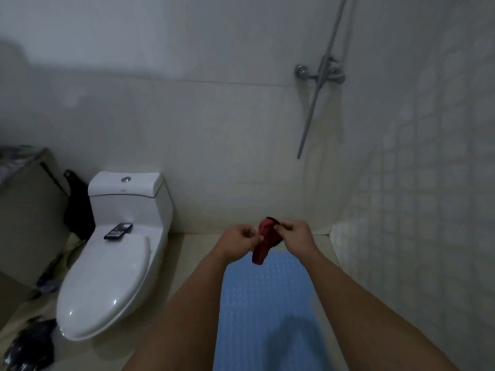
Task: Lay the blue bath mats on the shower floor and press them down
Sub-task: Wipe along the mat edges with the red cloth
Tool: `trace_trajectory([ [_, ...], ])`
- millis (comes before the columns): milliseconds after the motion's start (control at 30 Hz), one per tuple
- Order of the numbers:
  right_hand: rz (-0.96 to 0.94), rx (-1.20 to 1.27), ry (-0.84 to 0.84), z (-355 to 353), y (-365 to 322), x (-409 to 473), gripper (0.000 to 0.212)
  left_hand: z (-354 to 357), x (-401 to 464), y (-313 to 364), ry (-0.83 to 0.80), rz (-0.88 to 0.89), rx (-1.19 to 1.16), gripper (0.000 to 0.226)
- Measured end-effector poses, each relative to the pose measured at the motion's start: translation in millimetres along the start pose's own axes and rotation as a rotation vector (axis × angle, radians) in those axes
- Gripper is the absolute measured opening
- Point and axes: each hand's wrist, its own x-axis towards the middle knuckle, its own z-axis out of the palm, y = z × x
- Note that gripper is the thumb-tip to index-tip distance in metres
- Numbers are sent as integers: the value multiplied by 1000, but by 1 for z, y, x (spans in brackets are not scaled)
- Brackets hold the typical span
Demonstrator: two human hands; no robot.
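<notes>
Head camera: at the bottom middle of the frame a blue bath mat (267,303) is seen lying flat on the pale shower floor (192,263), with a dark shadow on its near part. Two bare arms are stretched out above it, one on each side. Just past the far end of the mat, in the middle of the frame, a small red thing (263,241) is held up in the air between the two hands. The left hand (239,241) is curled, and its fingertips are pinched on the left edge of the red thing. The right hand (296,235) is curled too, and the top of the red thing is pinched by it. What the red thing is cannot be told. At the lower left a white toilet (107,285) is seen with its lid down, and a dark phone (118,231) is laid on the back of the lid. Dark clothes (29,344) are piled on the floor at the bottom left corner. At the upper right a metal shower tap (320,73) is fixed to the white tiled wall (214,116).
</notes>
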Motion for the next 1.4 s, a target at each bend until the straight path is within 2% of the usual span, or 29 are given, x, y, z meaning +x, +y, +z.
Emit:
trace_trajectory([
  [100, -57, 4, -23, -29, -38, -1, 24, -12, -3, 39, -5, 61, 98, 23],
  [200, -133, -26, -88, -60, -74, 2, 25, -22, -7, 78, 150, 158, 193, 13],
  [300, -163, -15, -145, -85, -110, 9, 27, -32, -3, 110, 241, 211, 152, 31],
  [400, -202, -37, -221, -109, -143, 18, 29, -36, 2, 142, 193, 233, 65, 48],
  [467, -265, -63, -238, -127, -159, 26, 27, -33, 8, 165, 126, 242, 35, 50],
  [567, -314, -75, -218, -157, -173, 41, 25, -17, 20, 198, 49, 252, 12, 37],
  [667, -324, -79, -203, -189, -177, 61, 23, -1, 32, 227, 45, 284, 15, 3],
  [767, -306, -58, -181, -217, -170, 82, 18, 12, 45, 247, 63, 260, -8, 18],
  [900, -294, -102, -156, -241, -148, 111, 5, 24, 65, 253, 164, 241, -59, 18],
  [967, -298, -163, -149, -248, -135, 128, 9, 28, 75, 253, 252, 241, 48, 17],
  [1167, -357, -249, -149, -227, -127, 156, 10, 14, 80, 239, 428, 269, 465, 16],
  [1400, -445, -217, -265, -127, -148, 142, 9, -65, 18, 186, 508, 146, 569, 18],
])
